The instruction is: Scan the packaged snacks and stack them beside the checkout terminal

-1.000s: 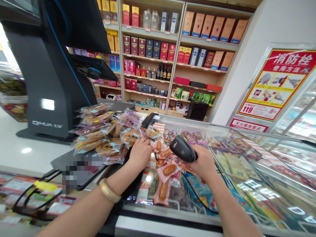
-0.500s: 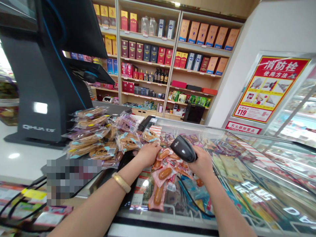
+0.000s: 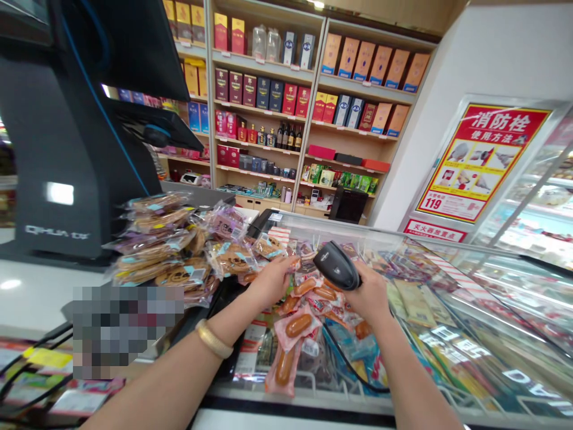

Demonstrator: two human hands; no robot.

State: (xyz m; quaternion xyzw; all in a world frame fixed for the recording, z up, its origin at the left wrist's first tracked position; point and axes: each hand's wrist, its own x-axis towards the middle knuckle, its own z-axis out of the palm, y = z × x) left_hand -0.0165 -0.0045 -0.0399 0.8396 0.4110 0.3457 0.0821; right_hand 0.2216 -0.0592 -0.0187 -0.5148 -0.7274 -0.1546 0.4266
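Observation:
My right hand (image 3: 369,292) is wrapped round a black barcode scanner (image 3: 336,267), whose head points left toward my other hand. My left hand (image 3: 271,280), with a gold bangle on its wrist, is closed on a packaged sausage (image 3: 293,263); its end shows past my fingertips, just left of the scanner. Below both hands, several sausages in clear and pink packets (image 3: 298,324) lie in a loose heap on the glass counter top. Left of my left hand are a pile of bagged flat brown snacks (image 3: 156,254) and a looser bag (image 3: 233,257).
A large dark cash register (image 3: 80,149) stands on the white counter at left. The scanner's black cable (image 3: 344,355) curves over the glass-topped display case (image 3: 447,316), which holds packaged goods. Behind are shelves of boxes and bottles (image 3: 268,113) and a red hydrant sign (image 3: 483,161).
My left hand has lifted slightly from the heap and now shows a packaged sausage at its fingertips. The scanner has shifted slightly right. The whole view has moved a little.

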